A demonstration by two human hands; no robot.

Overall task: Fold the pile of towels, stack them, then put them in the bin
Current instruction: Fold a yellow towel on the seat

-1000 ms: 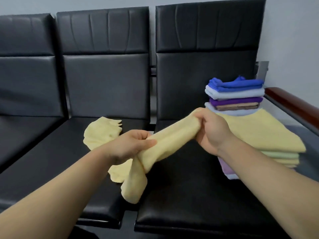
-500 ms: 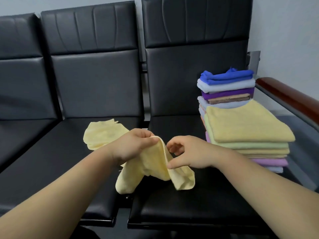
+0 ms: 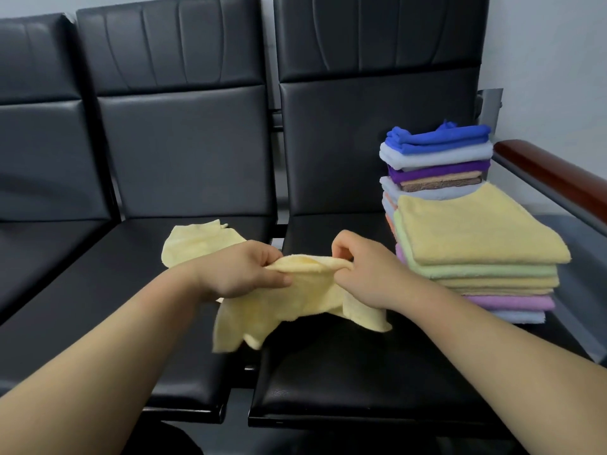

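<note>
A pale yellow towel [image 3: 279, 307] hangs crumpled between my hands above the black seats. My left hand [image 3: 239, 272] pinches its upper edge on the left, and my right hand [image 3: 364, 274] pinches the same edge close by on the right. Another pale yellow towel [image 3: 197, 241] lies loose on the middle seat behind my left hand. On the right seat stands a stack of folded towels [image 3: 476, 267] with a yellow one on top. Behind it rises a taller folded stack [image 3: 437, 156] topped by a blue towel. No bin is in view.
A row of black padded chairs [image 3: 184, 152] fills the view, with a gap between the middle and right seats. A brown wooden armrest [image 3: 558, 178] runs along the right side past the stacks. A pale wall stands behind.
A second ago my hands stretched the towel out long. They have since come close together at its top edge, and the towel now hangs bunched below them. The view has tilted slightly.
</note>
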